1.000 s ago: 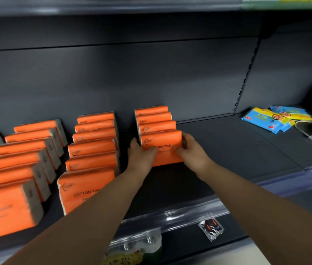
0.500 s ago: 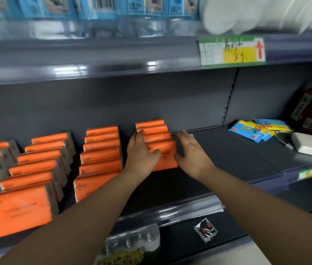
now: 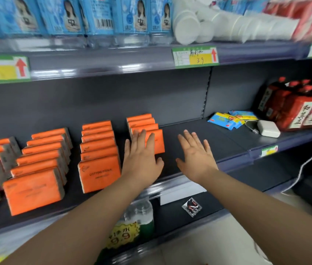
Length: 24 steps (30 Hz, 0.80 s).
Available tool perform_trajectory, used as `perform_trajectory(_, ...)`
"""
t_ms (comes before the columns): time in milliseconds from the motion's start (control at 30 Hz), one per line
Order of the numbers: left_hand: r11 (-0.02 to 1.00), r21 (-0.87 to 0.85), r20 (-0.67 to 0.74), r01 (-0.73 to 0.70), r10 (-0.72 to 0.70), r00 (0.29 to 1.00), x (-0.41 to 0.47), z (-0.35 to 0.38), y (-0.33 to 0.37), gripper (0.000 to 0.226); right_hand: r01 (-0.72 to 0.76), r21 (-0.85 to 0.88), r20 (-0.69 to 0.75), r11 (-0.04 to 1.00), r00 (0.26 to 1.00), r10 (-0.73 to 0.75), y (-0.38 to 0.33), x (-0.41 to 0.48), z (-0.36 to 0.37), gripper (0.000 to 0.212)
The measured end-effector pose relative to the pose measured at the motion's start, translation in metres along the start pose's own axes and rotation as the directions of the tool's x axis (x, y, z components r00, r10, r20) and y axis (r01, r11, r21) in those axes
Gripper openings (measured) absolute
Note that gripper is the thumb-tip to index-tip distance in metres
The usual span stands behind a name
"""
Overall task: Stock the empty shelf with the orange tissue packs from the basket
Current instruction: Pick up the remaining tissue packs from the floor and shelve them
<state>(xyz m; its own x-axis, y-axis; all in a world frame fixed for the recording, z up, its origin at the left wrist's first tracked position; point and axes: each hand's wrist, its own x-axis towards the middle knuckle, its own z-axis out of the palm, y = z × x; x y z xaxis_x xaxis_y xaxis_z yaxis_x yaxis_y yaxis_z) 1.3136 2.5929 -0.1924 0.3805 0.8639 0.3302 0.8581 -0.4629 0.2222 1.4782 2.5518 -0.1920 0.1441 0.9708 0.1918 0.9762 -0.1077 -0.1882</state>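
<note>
Left hand (image 3: 141, 159) and right hand (image 3: 196, 155) are held spread wide, nothing gripped, left one overlapping the orange tissue packs (image 3: 158, 140) lined up in rows on the dark store shelf (image 3: 218, 142).

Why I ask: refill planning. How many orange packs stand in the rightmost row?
4: front pack partly behind the left hand, second pack, third pack, back pack nearest the wall.

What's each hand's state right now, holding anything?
Left hand: open, fingers straight, at the front orange tissue pack; contact cannot be told.
Right hand: open, fingers spread, holding nothing, over the shelf.
</note>
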Motion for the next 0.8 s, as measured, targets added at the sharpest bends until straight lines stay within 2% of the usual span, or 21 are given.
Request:
perform_trajectory(300,0.987,0.106,0.089,-0.123,0.113,0.990,-0.081,0.033,0.027,0.079,-0.089,-0.112,0.095,0.990,0.990,0.100,0.027,-0.092,0.023,0.074)
perform_trajectory(467,0.985,0.071,0.186,-0.155,0.139,0.973,-0.118,0.055,0.038,0.078,-0.167,-0.095,0.186,0.981,0.966,0.182,0.038,-0.139,0.043,0.072)
perform_trajectory(800,0.989,-0.005,0.419,-0.147,0.136,0.898,-0.172,0.129,0.030,0.079,-0.291,-0.132,0.432,0.948,0.844,0.319,0.060,-0.204,0.120,0.076)
